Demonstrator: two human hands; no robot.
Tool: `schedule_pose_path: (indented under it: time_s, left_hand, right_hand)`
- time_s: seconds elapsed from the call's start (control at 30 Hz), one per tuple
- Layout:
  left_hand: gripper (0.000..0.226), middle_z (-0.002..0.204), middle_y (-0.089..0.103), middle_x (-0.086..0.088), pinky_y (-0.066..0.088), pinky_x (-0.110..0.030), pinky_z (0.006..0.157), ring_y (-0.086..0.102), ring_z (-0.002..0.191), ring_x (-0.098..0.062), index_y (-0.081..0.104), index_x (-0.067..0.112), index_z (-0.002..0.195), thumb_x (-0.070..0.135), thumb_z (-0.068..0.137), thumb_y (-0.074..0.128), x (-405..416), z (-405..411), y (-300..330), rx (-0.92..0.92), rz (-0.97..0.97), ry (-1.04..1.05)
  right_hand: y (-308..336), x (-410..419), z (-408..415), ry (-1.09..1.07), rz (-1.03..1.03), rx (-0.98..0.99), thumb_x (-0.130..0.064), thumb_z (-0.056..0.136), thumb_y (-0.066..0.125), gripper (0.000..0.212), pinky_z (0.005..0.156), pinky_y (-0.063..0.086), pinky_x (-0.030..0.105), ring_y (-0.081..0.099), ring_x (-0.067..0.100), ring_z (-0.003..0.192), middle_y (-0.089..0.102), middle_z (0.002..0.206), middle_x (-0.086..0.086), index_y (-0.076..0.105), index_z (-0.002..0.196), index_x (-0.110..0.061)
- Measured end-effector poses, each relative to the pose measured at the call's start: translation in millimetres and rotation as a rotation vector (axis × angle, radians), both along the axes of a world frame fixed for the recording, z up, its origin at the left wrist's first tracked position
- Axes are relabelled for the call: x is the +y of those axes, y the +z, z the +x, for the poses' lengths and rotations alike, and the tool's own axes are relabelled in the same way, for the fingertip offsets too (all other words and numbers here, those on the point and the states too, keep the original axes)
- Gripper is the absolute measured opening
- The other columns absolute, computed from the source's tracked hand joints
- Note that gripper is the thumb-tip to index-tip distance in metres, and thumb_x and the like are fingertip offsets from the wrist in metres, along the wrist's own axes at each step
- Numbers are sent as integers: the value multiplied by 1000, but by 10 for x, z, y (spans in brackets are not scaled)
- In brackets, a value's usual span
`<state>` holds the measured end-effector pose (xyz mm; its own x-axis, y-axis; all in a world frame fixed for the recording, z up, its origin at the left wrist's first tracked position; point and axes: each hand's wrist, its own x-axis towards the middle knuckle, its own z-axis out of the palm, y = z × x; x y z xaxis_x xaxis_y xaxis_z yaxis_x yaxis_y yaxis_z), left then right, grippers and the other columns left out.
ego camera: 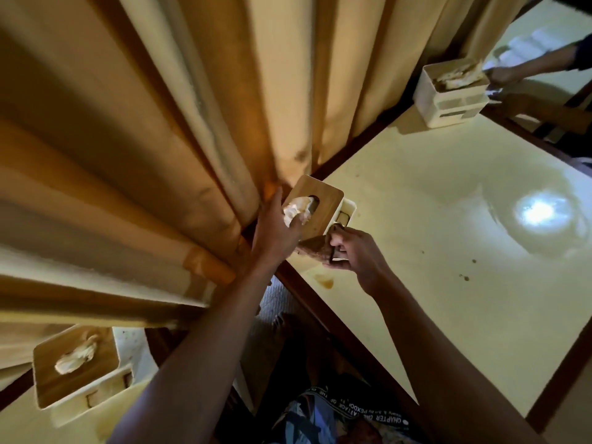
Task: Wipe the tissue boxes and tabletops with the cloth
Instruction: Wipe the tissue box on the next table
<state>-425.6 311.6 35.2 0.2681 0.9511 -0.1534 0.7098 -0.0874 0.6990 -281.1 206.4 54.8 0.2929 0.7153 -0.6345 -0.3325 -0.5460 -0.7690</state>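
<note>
A tissue box (323,195) with a wooden lid and white body stands at the near corner of a cream tabletop (432,225), a tissue poking from its slot. My left hand (275,229) lies on the lid's left side, fingers over the tissue. My right hand (355,251) presses a brownish cloth (312,246) against the box's front side. A second tissue box (77,366) sits on another tabletop at the lower left. A third tissue box (451,94) stands at the far corner of the cream tabletop.
Heavy beige curtains (144,139) hang along the left, touching the table edge. Another person's arm (538,64) reaches near the far box. Brown stains (325,280) and small spots mark the tabletop. A dark wooden rim borders the table.
</note>
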Motion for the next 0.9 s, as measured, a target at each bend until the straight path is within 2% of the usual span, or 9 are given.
schedule_pose_path:
  time_s: [0.1,0.2,0.33,0.47,0.53,0.6,0.73,0.83,0.9]
  left_hand:
    - [42,137,64,6,49,-28,103,60,122,-7,60,21,140,30,100,68,-353,-177,116,-159,81,-7]
    - [56,141,58,9,42,-8,101,51,120,9,55,22,146,39,95,72,-541,-273,210,-237,-37,-238]
    - [83,141,50,16,34,-3,97,45,125,1,47,25,151,39,80,88,-514,-453,182,-140,-30,-238]
    - [49,112,63,14,51,-11,84,65,98,-1,59,13,141,10,94,73,-497,-680,118,-182,-102,-11]
    - [39,115,68,12,56,-33,96,67,108,-13,62,28,137,21,99,65,-440,-764,32,-104,-109,91]
    - [28,118,71,9,57,-44,99,67,111,-19,62,37,128,37,100,61,-370,-833,-70,-51,-139,171]
    - [23,106,74,5,62,-45,88,72,97,-18,67,30,123,38,102,60,-225,-814,-71,-112,-170,294]
    - [41,111,74,-2,60,-51,88,70,101,-31,64,35,130,57,97,52,-34,-803,-119,-112,-180,300]
    - [44,116,74,-5,55,-47,96,66,110,-34,65,36,130,58,97,48,112,-768,-147,-126,-203,293]
  right_hand:
    - [35,59,-55,45,51,-81,-5,93,57,17,78,63,42,75,32,98,77,96,12,73,96,-10]
    - [114,146,-153,83,82,-35,-13,99,56,19,78,62,37,77,24,97,81,94,7,75,100,-16]
    - [234,250,-252,160,129,38,-22,105,52,26,82,60,40,76,32,98,80,99,15,75,109,-9]
    - [237,362,-400,250,196,74,-21,101,55,22,72,59,36,76,30,91,77,97,17,68,103,-3]
    - [149,460,-428,237,236,-134,-23,98,60,13,79,54,39,74,24,89,78,94,6,71,93,-17]
    - [71,551,-420,279,268,-575,-28,94,68,7,87,52,37,70,20,102,76,106,2,70,100,-27]
    - [-6,763,-435,577,245,-1116,-37,93,69,51,113,38,47,35,33,143,49,150,11,56,140,-25]
    - [-131,868,-422,811,-38,-1235,-59,90,65,62,123,15,66,4,42,157,11,170,14,45,145,-39]
    - [-234,857,-373,824,-110,-1205,-64,84,69,75,121,17,67,2,42,158,7,171,13,41,147,-36]
